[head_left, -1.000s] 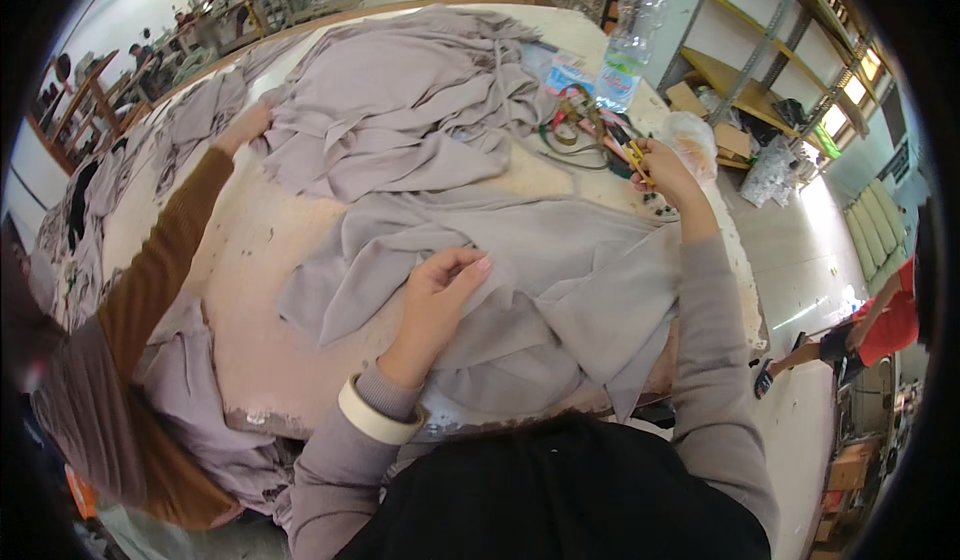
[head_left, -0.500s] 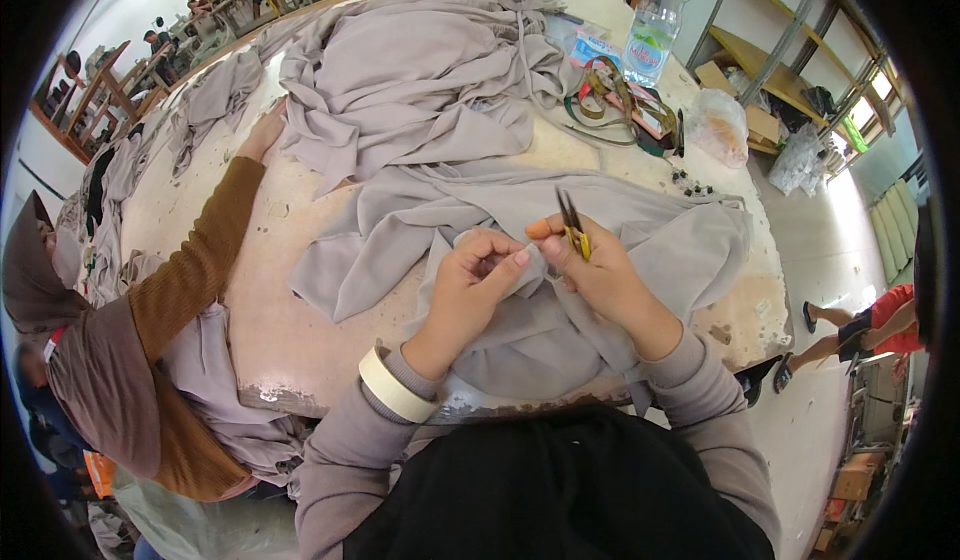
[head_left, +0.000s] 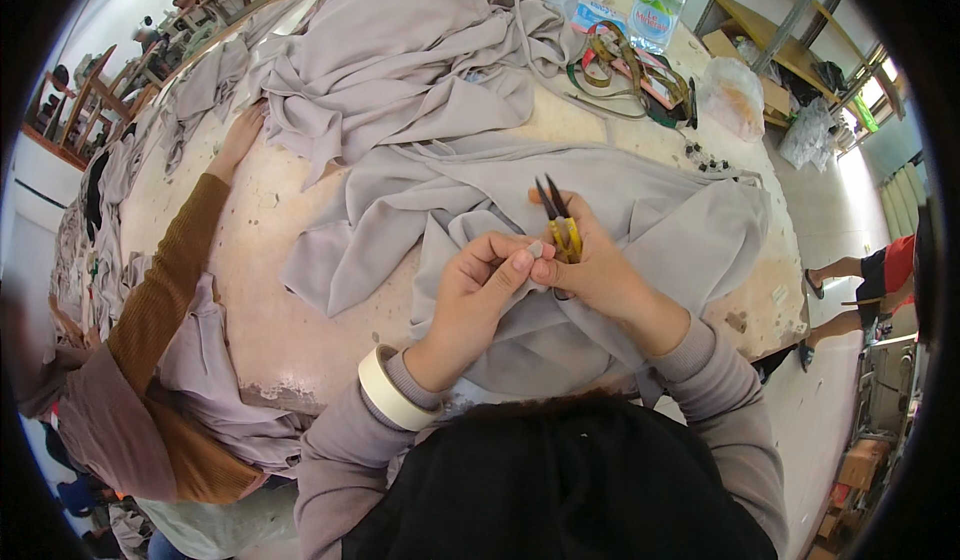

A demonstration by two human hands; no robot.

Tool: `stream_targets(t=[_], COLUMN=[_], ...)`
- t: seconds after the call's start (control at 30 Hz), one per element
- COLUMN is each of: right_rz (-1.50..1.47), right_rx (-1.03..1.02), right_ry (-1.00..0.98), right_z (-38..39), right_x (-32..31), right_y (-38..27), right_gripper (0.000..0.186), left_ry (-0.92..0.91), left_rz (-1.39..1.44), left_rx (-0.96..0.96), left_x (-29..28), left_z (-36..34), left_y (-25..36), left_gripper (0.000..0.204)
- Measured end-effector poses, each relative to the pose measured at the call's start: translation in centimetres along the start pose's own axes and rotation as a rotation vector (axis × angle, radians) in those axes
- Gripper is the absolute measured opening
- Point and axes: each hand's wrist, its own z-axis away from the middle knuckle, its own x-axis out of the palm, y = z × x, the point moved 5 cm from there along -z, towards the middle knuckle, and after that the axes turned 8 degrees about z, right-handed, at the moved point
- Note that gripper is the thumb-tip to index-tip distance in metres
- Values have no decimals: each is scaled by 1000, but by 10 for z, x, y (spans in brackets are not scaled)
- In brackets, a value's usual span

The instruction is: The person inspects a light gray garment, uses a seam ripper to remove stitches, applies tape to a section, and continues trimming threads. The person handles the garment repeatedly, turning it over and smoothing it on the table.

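Note:
A piece of grey fabric (head_left: 680,220) lies in folds before me on the pale worktable (head_left: 255,310). My left hand (head_left: 465,300) is closed, pinching a small bit of the fabric between thumb and forefinger. Thread snips (head_left: 562,235) with yellow handles and dark blades sit in my right hand (head_left: 612,278), their tips pointing away from me and slightly apart. My right thumb and fingertips meet the same bit of fabric next to my left fingertips. Exactly how the right fingers grip the cloth is partly hidden.
A heap of grey fabric (head_left: 400,55) covers the far side. A co-worker's arm (head_left: 165,280) reaches to it from the left. At the far right are a tape measure (head_left: 605,60), a water bottle (head_left: 657,10) and a plastic bag (head_left: 730,100). Another person's legs (head_left: 845,290) show at right.
My right hand has turned, so the snips show more of their yellow handles and sit a little nearer. The pinched fabric bit now stands up between my fingertips. The co-worker has leaned further left.

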Motion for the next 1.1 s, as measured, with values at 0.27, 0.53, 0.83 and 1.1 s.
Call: stream_targets(t=[0.27, 0.53, 0.83, 1.1], right_rz=[286, 750, 1022, 1029], right_rx=[-236, -408, -516, -525], right_ry=[158, 267, 253, 267], right_z=[17, 39, 37, 35], right_x=[-25, -4, 4, 2], right_y=[-40, -58, -55, -53], right_gripper=[26, 17, 15, 16], left_ry=[154, 150, 78, 62], left_rz=[-98, -128, -182, -201], left_rx=[-30, 47, 75, 55], left_x=[-4, -4, 0, -1], left_z=[3, 1, 1, 1], left_y=[5, 10, 7, 6], left_gripper=[21, 19, 16, 16])
